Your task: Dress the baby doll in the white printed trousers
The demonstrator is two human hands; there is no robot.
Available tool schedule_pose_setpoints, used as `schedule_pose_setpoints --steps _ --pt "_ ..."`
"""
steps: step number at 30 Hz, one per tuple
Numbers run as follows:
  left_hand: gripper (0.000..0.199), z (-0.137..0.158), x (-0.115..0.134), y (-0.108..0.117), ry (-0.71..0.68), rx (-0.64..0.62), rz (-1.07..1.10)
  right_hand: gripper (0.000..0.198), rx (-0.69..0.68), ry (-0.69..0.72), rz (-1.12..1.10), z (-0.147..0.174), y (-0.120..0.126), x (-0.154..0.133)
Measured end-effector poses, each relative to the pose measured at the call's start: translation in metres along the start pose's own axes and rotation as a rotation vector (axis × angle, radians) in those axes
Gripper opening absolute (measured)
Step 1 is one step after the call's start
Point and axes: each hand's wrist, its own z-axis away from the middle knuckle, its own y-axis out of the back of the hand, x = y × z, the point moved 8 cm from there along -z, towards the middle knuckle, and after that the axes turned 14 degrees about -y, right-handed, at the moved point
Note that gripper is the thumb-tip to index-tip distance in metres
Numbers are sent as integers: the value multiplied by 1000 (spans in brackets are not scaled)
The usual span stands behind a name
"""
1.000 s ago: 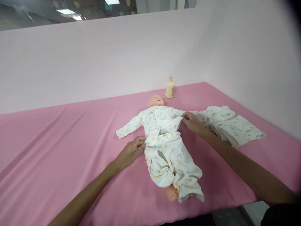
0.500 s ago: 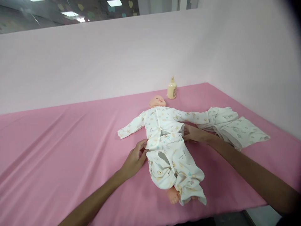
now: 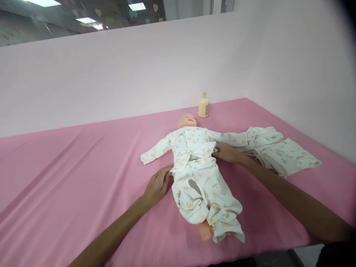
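Observation:
A baby doll (image 3: 187, 120) lies on its back, dressed in a white printed top (image 3: 191, 139) and white printed trousers (image 3: 198, 172). The trousers have an opening at the crotch. One bare foot (image 3: 205, 230) sticks out of a trouser leg; the other is mostly covered. My left hand (image 3: 158, 185) is closed at the top's lower edge, on the left side of the doll's waist. On the opposite side, my right hand (image 3: 226, 152) grips the hem of the top below the sleeve, its fingertips partly hidden by cloth.
A cream pump bottle (image 3: 204, 106) stands behind the doll's head, close to the white wall (image 3: 139, 74). White printed clothing (image 3: 283, 150) lies crumpled at the right, touching the doll's sleeve. Pink cloth (image 3: 69, 185) with creases covers the table, whose front edge is near me.
My left hand has drawn the hem slightly outward and up from the waist. My right hand has shifted a little up and left with the top's edge. The doll stays in place.

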Motion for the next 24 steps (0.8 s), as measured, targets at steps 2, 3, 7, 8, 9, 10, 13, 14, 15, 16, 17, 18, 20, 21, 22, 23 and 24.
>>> schedule_pose_setpoints --steps 2,3,7,8,9,10,13,14,15,16,17,18,20,21,22,23,24 --pt "33 -4 -7 8 11 25 -110 5 100 51 97 -6 2 0" --pt "33 -7 -12 11 27 39 -174 5 147 61 128 -8 2 0" --pt "35 -29 -19 17 17 62 -377 6 281 27 206 -14 -3 7" --pt "35 -36 -18 16 -7 59 -378 6 293 13 213 -15 -4 8" --pt "33 -42 -16 14 -22 54 -349 6 295 4 205 -15 -5 9" --pt "30 -47 -15 12 -26 42 -286 5 280 4 177 -14 -5 10" --pt "24 -57 -7 1 -23 -64 29 14 80 37 -19 -12 -12 9" --pt "26 -59 -3 -3 -33 -108 134 18 -5 46 -90 -11 -16 8" --pt "30 -60 2 -7 -46 -144 221 21 -63 50 -143 -10 -18 7" --pt "32 -61 5 -10 -54 -166 283 22 -84 50 -172 -10 -18 6" --pt "33 -62 7 -12 -56 -171 320 20 -74 48 -179 -11 -17 7" --pt "32 -64 7 -13 -55 -162 334 18 -47 52 -178 -12 -17 7" --pt "25 -68 6 -15 -52 -118 324 14 -8 94 -172 -17 -19 5" --pt "22 -70 4 -16 -53 -88 311 13 9 131 -162 -19 -21 4" --pt "19 -72 3 -16 -59 -56 298 13 29 170 -144 -22 -22 4" --pt "18 -73 2 -15 -69 -26 289 13 60 206 -117 -24 -23 4" --pt "17 -74 1 -15 -84 -2 284 13 95 231 -85 -25 -24 5"
